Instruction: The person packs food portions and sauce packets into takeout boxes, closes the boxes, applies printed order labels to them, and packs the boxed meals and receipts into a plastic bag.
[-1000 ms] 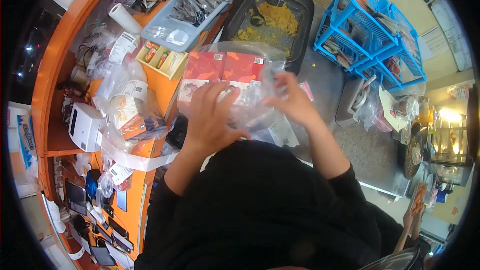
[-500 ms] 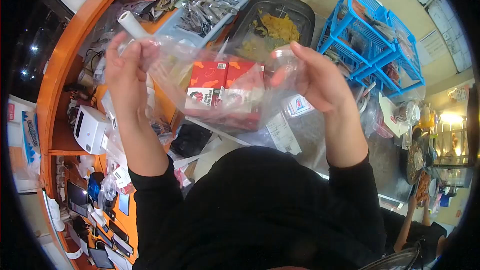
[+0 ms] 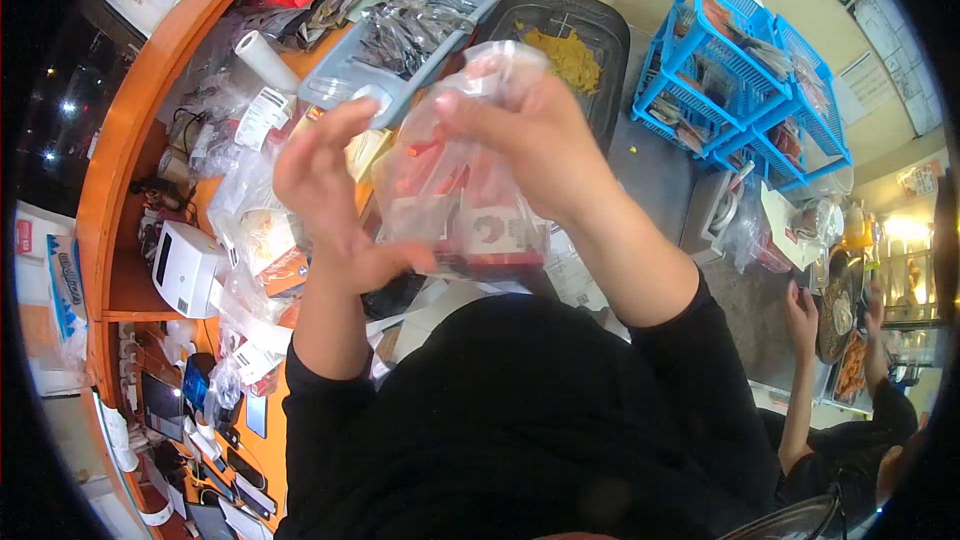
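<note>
A clear plastic bag point(image 3: 415, 155) hangs in front of me, its gathered top in my right hand point(image 3: 535, 135). Through the film I see red and white boxes point(image 3: 500, 225), side by side. My right thumb and fingers are closed on the bag's upper part. To the left of the bag, my left hand point(image 3: 325, 190) is open, fingers spread and curved, with nothing in it. Its thumb points toward the bag's side; whether it touches the film I cannot tell. A printed receipt point(image 3: 575, 275) lies partly hidden behind the bag.
A grey-blue tray point(image 3: 325, 75) of dark packets stands beside a black tub point(image 3: 615, 70) with yellow food. Blue baskets point(image 3: 720, 115) are stacked right. Bagged goods point(image 3: 265, 230) and a white printer point(image 3: 185, 270) crowd the orange counter. A co-worker's hands point(image 3: 802, 315) are at lower right.
My hands were apart, both stretching the bag's mouth. Now the left has let go and moved down, while the right has moved left with the bag's top gathered, lifting the bag closer.
</note>
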`<action>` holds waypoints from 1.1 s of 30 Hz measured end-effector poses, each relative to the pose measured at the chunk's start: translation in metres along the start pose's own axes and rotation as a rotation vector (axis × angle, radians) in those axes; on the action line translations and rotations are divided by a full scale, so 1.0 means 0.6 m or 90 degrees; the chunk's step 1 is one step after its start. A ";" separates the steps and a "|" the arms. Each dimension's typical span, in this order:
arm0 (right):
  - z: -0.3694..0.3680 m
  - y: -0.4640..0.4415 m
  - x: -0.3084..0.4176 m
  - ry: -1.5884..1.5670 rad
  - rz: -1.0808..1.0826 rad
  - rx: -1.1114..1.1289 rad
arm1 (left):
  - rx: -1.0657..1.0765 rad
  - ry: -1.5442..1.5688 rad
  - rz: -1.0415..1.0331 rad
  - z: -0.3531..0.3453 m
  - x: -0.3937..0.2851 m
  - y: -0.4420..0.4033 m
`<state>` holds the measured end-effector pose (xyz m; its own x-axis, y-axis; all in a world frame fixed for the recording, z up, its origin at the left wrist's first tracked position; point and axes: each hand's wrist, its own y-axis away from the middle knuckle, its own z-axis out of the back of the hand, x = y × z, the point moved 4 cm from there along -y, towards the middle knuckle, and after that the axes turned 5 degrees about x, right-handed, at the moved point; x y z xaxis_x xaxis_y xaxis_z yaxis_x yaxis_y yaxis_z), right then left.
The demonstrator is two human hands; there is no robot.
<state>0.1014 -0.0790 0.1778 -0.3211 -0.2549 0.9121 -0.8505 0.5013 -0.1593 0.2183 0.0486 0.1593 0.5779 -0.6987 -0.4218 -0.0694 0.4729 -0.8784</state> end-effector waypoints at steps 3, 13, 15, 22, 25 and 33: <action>-0.016 0.012 -0.005 0.023 -0.041 0.045 | 0.124 -0.159 0.020 -0.013 0.027 0.061; -0.106 0.074 -0.114 0.579 -0.071 0.194 | 0.288 -0.413 0.145 -0.130 0.161 0.177; -0.076 0.078 -0.065 0.567 -0.089 0.275 | 0.279 -0.433 0.130 -0.133 0.159 0.169; 0.116 0.166 -0.049 0.456 0.043 -0.056 | 0.440 -0.351 0.436 -0.100 0.203 0.185; 0.189 0.227 -0.105 0.417 -0.073 -0.237 | 0.368 -0.461 0.598 -0.066 0.217 0.192; 0.183 0.285 -0.242 0.925 0.419 -0.208 | -0.248 0.481 0.815 -0.049 0.109 -0.042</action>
<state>-0.0432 -0.0470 -0.0233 0.2286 0.9189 0.3214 -0.5523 0.3943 -0.7345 0.2339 -0.0250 0.1472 -0.5592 -0.1042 -0.8224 -0.4539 0.8687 0.1986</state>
